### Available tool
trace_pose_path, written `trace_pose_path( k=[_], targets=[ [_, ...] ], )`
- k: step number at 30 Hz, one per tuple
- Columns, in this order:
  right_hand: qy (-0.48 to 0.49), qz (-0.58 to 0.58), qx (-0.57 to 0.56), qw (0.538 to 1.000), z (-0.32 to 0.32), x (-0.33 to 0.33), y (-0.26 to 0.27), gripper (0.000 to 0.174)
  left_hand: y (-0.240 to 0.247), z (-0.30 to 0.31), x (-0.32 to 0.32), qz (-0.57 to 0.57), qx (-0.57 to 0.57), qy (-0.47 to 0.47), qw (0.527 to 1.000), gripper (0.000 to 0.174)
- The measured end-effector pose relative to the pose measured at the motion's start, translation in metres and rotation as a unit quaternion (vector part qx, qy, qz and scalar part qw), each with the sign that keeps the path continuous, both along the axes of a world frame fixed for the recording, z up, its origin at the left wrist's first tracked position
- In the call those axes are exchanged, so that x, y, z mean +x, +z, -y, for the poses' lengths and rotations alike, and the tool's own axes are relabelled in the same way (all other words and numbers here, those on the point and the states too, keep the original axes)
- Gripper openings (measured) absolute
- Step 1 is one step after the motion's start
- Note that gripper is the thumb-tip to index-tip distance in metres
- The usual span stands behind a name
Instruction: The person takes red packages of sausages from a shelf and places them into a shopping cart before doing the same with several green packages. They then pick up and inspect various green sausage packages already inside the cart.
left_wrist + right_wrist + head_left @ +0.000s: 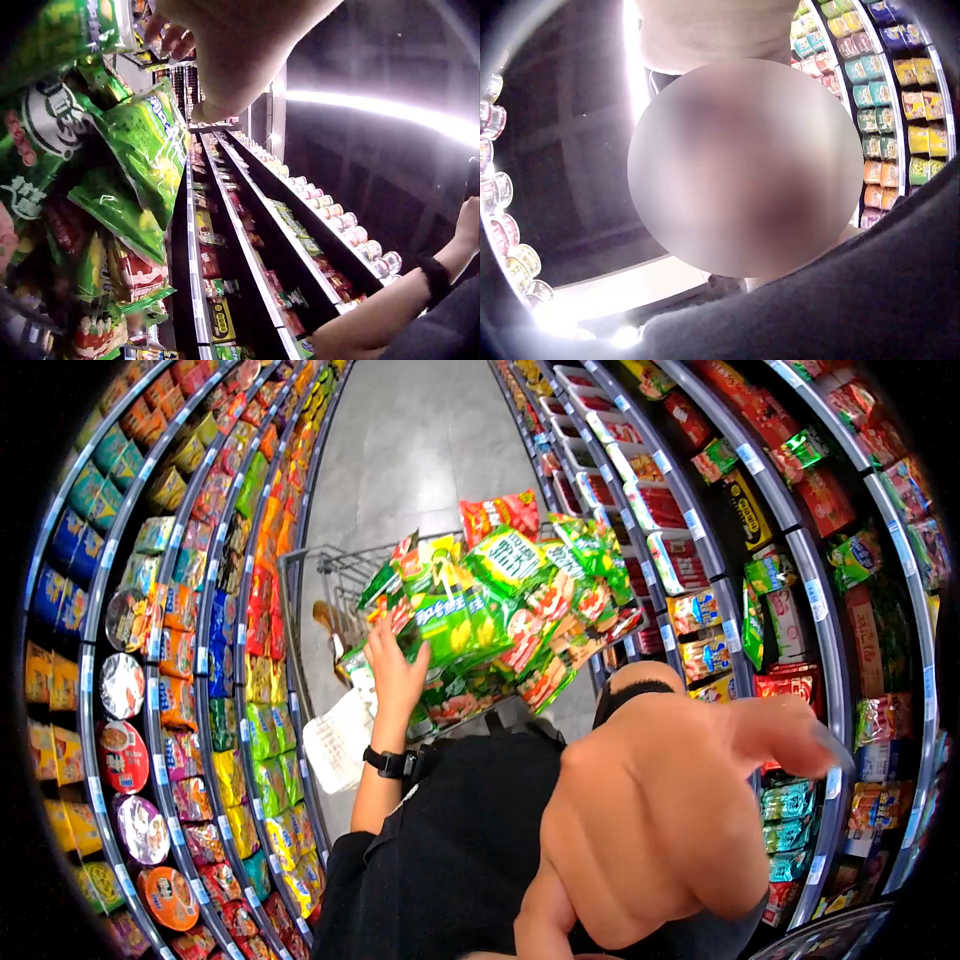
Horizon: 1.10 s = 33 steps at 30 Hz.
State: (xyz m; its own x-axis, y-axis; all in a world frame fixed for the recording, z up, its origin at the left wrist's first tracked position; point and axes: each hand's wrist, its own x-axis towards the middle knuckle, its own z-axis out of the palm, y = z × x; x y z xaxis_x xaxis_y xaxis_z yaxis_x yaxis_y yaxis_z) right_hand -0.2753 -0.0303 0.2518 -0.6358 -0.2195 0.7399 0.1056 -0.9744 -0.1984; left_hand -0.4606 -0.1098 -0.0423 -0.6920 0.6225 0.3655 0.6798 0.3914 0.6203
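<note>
In the head view, my left hand touches the left side of a heaped pile of snack bags, its fingers extended. A green bag with yellow pictures lies beside the fingers; a green and white bag and a red bag are farther back. The left wrist view shows that hand at the top, with green bags at left. My right hand is large and close to the head camera, one finger stretched rightward; its other fingertips are hidden. A blurred oval covers the middle of the right wrist view.
The bags lie in a wire cart, with a white textured item near its left corner. Shelves of packets and cups line the left side; more shelves line the right. Grey floor runs between them.
</note>
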Motion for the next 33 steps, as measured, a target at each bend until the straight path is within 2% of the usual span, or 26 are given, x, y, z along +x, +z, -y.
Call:
trace_pose_path(
  k=[6, 10, 11, 12, 14, 15, 17, 18, 21, 22, 23, 25, 33],
  targets=[
    [0.043, 0.029, -0.037, 0.998, -0.021, 0.015, 0.011, 0.056, 0.005, -0.043, 0.018, 0.016, 0.024, 0.047, 0.998, 0.076],
    [0.052, 0.034, -0.090, 0.994, -0.030, 0.023, 0.004, 0.064, -0.003, -0.069, 0.027, 0.032, -0.090, 0.109, 0.990, 0.102],
    [0.048, 0.034, -0.095, 0.994, -0.036, 0.025, 0.003, 0.066, -0.021, -0.076, 0.027, 0.050, -0.109, 0.126, 0.985, 0.105],
    [0.044, 0.057, -0.148, 0.986, -0.035, 0.033, 0.009, 0.066, -0.014, -0.081, 0.032, 0.049, -0.121, 0.124, 0.984, 0.107],
    [0.003, 0.055, -0.130, 0.990, -0.046, 0.041, 0.010, 0.065, -0.001, -0.088, 0.037, 0.087, -0.174, 0.113, 0.974, 0.112],
    [-0.032, 0.031, -0.057, 0.997, -0.060, 0.040, 0.008, 0.065, 0.002, -0.091, 0.040, 0.089, -0.198, 0.111, 0.970, 0.112],
    [-0.120, 0.017, 0.011, 0.993, -0.079, 0.040, 0.001, 0.062, -0.006, -0.094, 0.043, 0.058, -0.174, 0.118, 0.976, 0.114],
    [-0.169, 0.023, 0.010, 0.985, -0.084, 0.037, -0.002, 0.060, -0.014, -0.096, 0.040, 0.078, -0.174, 0.125, 0.974, 0.116],
    [-0.265, 0.132, 0.084, 0.951, -0.119, 0.022, -0.018, 0.050, -0.044, -0.107, 0.024, 0.104, -0.222, 0.141, 0.959, 0.116],
    [-0.272, 0.167, 0.066, 0.945, -0.129, 0.016, -0.026, 0.047, -0.029, -0.108, 0.025, 0.114, -0.237, 0.150, 0.953, 0.117],
    [-0.277, 0.204, 0.047, 0.938, -0.136, 0.010, -0.032, 0.045, -0.014, -0.101, 0.032, 0.109, -0.198, 0.140, 0.964, 0.116],
    [-0.320, 0.205, 0.071, 0.922, -0.143, 0.005, -0.037, 0.039, -0.003, -0.104, 0.035, 0.125, -0.188, 0.144, 0.963, 0.115],
    [-0.322, 0.196, 0.090, 0.922, -0.150, -0.003, -0.041, 0.039, -0.011, -0.098, 0.035, 0.110, -0.138, 0.139, 0.974, 0.109]
  ],
)
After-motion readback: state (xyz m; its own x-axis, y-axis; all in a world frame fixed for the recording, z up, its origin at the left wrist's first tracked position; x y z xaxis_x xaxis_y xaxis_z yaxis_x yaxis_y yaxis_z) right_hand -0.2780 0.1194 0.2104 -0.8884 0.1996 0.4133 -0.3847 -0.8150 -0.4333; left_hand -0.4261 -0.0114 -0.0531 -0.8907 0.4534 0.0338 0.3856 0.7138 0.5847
